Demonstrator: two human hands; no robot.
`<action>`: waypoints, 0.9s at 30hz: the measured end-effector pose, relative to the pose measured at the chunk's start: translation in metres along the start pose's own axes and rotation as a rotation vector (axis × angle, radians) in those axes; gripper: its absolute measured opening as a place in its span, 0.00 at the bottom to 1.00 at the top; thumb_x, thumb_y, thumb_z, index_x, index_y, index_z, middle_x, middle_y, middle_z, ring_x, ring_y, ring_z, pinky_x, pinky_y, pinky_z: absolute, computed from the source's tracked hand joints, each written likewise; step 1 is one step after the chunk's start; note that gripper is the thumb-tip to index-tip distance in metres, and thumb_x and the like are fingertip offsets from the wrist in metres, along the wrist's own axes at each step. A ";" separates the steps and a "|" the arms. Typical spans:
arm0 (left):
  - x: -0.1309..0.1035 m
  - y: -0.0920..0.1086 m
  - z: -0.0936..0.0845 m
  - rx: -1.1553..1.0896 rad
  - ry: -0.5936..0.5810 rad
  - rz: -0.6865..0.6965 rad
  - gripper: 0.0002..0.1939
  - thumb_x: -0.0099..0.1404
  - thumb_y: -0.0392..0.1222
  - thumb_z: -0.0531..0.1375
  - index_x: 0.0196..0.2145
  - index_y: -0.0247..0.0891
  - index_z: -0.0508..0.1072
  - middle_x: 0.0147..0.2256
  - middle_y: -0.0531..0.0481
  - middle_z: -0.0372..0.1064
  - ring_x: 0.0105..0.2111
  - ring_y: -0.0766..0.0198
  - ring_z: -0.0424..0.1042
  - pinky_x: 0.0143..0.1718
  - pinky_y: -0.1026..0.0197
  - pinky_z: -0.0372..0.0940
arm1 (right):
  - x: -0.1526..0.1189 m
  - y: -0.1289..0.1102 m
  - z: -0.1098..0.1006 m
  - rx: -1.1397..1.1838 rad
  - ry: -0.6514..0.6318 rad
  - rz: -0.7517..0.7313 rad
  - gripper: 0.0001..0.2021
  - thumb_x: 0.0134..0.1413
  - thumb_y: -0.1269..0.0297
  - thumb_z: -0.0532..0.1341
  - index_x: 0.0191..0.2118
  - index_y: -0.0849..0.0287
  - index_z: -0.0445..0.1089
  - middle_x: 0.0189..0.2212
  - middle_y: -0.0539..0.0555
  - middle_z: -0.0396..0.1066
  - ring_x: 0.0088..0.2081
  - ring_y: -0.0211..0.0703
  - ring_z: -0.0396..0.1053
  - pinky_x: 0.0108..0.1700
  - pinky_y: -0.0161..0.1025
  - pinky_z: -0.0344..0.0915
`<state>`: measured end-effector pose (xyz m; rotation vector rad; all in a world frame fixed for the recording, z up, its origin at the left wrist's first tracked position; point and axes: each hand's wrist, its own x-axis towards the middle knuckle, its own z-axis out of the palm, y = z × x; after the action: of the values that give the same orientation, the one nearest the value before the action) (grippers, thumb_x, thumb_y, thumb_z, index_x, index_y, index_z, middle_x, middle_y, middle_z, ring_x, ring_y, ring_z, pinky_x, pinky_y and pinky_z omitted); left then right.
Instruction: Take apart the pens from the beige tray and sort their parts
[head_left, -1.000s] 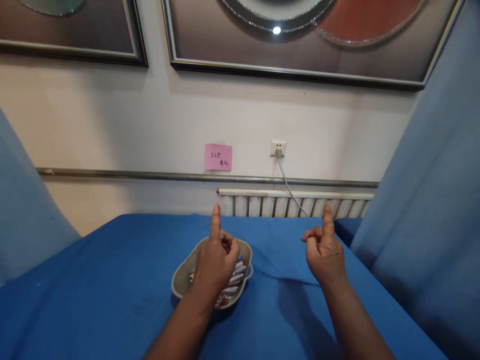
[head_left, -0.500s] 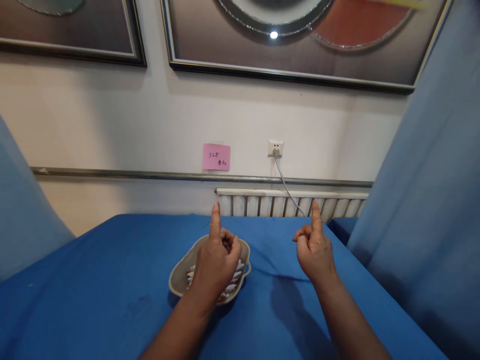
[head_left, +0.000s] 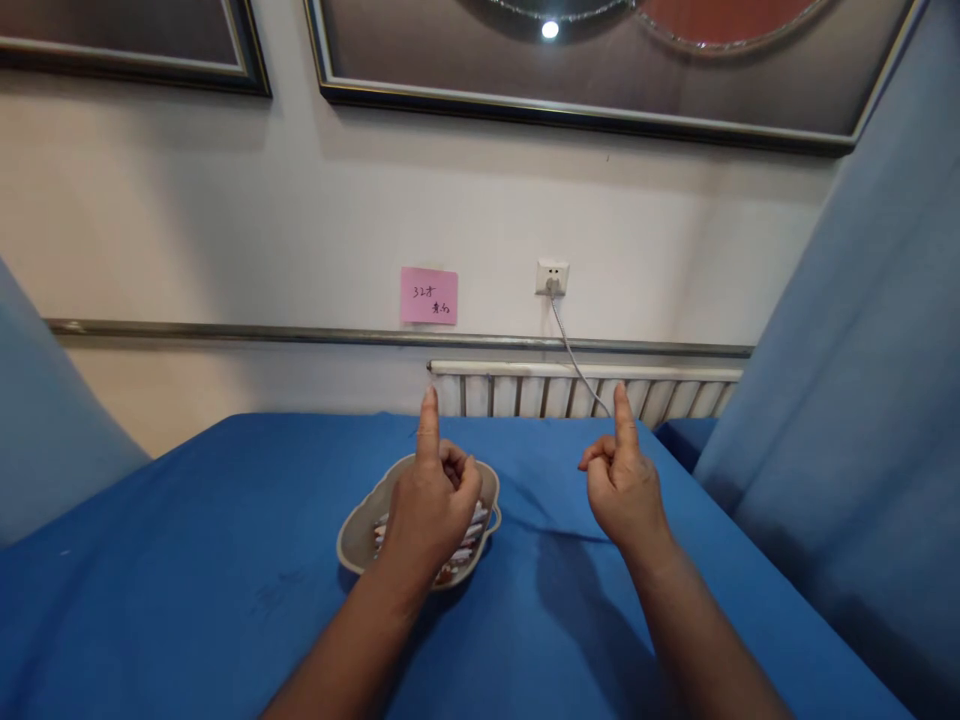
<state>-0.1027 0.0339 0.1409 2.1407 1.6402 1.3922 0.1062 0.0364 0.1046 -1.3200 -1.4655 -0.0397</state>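
My left hand (head_left: 429, 500) is raised over a beige, wavy-rimmed basket (head_left: 360, 530), hiding part of it. Its index finger points up while the thumb and other fingers curl in, with nothing in them. Inside the basket lie several slim, pale and coloured sticks (head_left: 472, 530), too small to name. To the right, my right hand (head_left: 626, 490) makes the same shape above the blue cloth (head_left: 225, 570): index finger up, the rest bent, nothing held. Neither hand appears to touch anything.
The blue cloth covers a table that reaches the wall. Behind it are a white radiator (head_left: 517, 370), a metal pipe (head_left: 300, 336), a socket (head_left: 553, 277) with a plugged cord and a pink note (head_left: 429, 296). Blue curtains (head_left: 840, 360) hang at both sides; framed pictures (head_left: 585, 110) hang above.
The whole view has shifted, with wall and table appearing slightly higher. Both hands keep the same pointing shape, and the basket has not moved on the cloth.
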 end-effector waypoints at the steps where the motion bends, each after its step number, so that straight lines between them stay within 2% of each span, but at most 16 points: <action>1: 0.000 0.000 0.000 0.000 -0.002 -0.001 0.46 0.57 0.35 0.55 0.65 0.38 0.31 0.23 0.59 0.66 0.22 0.68 0.67 0.26 0.66 0.60 | 0.000 0.000 0.000 0.004 -0.004 0.001 0.39 0.47 0.75 0.49 0.66 0.59 0.36 0.24 0.47 0.70 0.25 0.41 0.69 0.35 0.39 0.67; 19: -0.001 -0.001 0.002 -0.013 -0.036 0.006 0.45 0.58 0.34 0.55 0.65 0.39 0.31 0.23 0.60 0.66 0.21 0.69 0.66 0.25 0.66 0.59 | 0.000 -0.002 0.000 0.020 -0.029 -0.016 0.39 0.47 0.76 0.49 0.66 0.57 0.36 0.24 0.46 0.70 0.25 0.40 0.69 0.34 0.39 0.67; 22: -0.004 0.002 0.002 -0.074 0.007 0.027 0.45 0.59 0.34 0.55 0.65 0.42 0.30 0.25 0.60 0.66 0.22 0.70 0.66 0.27 0.66 0.61 | -0.001 -0.007 -0.002 0.046 0.072 -0.062 0.39 0.48 0.76 0.48 0.67 0.58 0.35 0.24 0.47 0.70 0.25 0.40 0.69 0.32 0.38 0.67; 27: -0.014 0.016 -0.001 -0.227 0.276 0.166 0.47 0.60 0.31 0.57 0.65 0.43 0.29 0.26 0.59 0.65 0.23 0.69 0.65 0.31 0.64 0.65 | -0.007 -0.023 -0.009 0.138 0.336 -0.179 0.41 0.48 0.76 0.50 0.67 0.56 0.31 0.28 0.50 0.69 0.28 0.41 0.69 0.33 0.41 0.69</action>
<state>-0.0926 0.0158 0.1425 2.0672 1.3242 1.8961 0.0939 0.0172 0.1170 -1.0122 -1.2694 -0.2612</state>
